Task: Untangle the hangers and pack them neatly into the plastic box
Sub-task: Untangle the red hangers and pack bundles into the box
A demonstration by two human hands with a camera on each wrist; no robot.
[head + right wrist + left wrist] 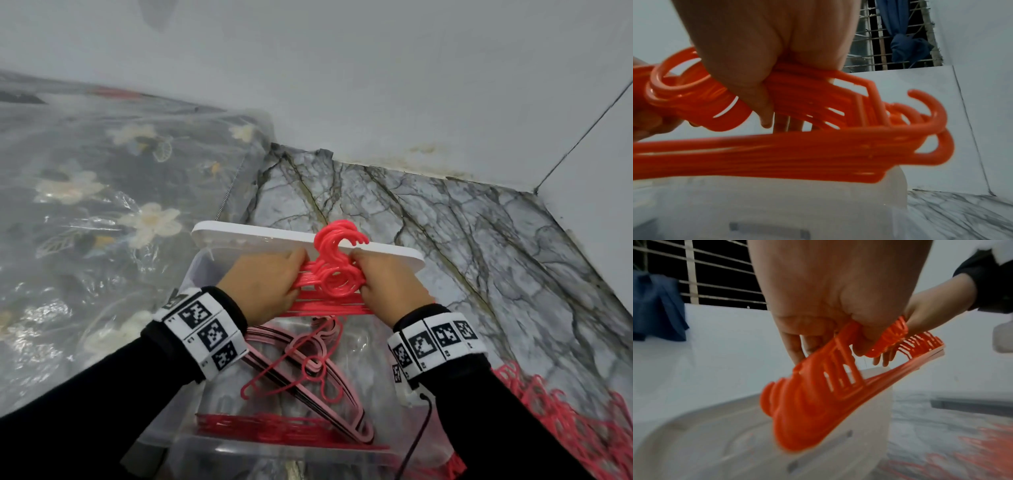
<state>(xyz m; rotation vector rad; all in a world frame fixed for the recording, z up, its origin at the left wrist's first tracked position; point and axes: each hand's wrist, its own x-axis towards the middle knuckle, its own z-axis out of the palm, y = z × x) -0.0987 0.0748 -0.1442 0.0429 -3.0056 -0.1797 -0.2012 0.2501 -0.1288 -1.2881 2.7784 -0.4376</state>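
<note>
Marbled grey floor, white walls behind. Stack of red hangers (329,284), hooks aligned, held level just above the clear plastic box (205,442); left hand (263,284) and right hand (390,284) each grip a shoulder, fingers curled round it, probably to keep the bundle squared for lowering. More hangers lie inside. White lid (239,233) stands behind; tangled pile (561,421) waits right. Plastic-covered floral bedding (85,192) left.

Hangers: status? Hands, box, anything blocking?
Both hands, left hand and right hand, grip one aligned red hanger stack above the plastic box. Pink and red hangers already inside. Loose red pile waits on the right. Nothing blocking.
</note>
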